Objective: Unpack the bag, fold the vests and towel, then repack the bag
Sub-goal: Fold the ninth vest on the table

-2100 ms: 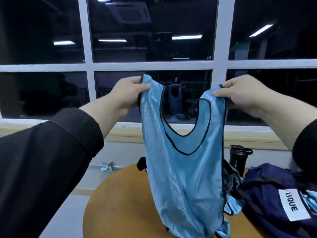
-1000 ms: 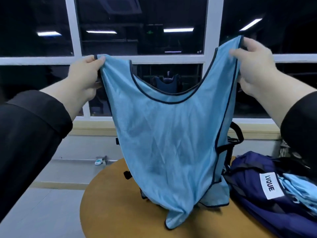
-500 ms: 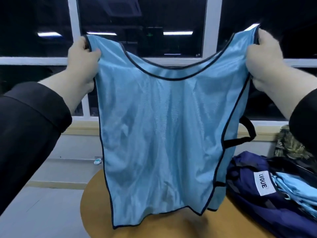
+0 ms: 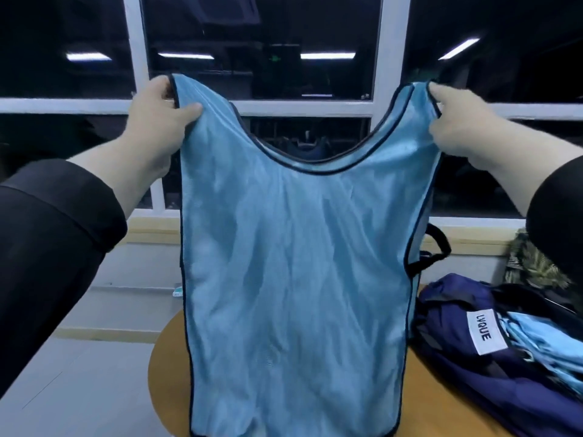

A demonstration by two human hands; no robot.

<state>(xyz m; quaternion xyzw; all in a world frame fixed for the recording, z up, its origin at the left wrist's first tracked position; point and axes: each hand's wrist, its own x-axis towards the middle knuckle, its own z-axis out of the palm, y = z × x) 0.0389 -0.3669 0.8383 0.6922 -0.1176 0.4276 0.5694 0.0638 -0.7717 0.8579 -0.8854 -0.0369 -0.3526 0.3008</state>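
A light blue mesh vest (image 4: 296, 272) with dark trim hangs flat in front of me, above the round wooden table (image 4: 167, 367). My left hand (image 4: 157, 121) pinches its left shoulder strap, and my right hand (image 4: 457, 121) pinches its right one. The navy bag (image 4: 463, 329) with a white label lies on the table at the right, with more light blue vest fabric (image 4: 542, 339) spilling from it. The vest hides the table's middle.
A window wall with white frames (image 4: 391, 58) stands behind the table. A camouflage-patterned item (image 4: 530, 263) sits at the far right near the sill. Grey floor (image 4: 79, 373) lies to the left of the table.
The vest went from narrow and bunched to spread wide between my hands. Since half a second ago both hands have dropped a little and the neckline sags deeper.
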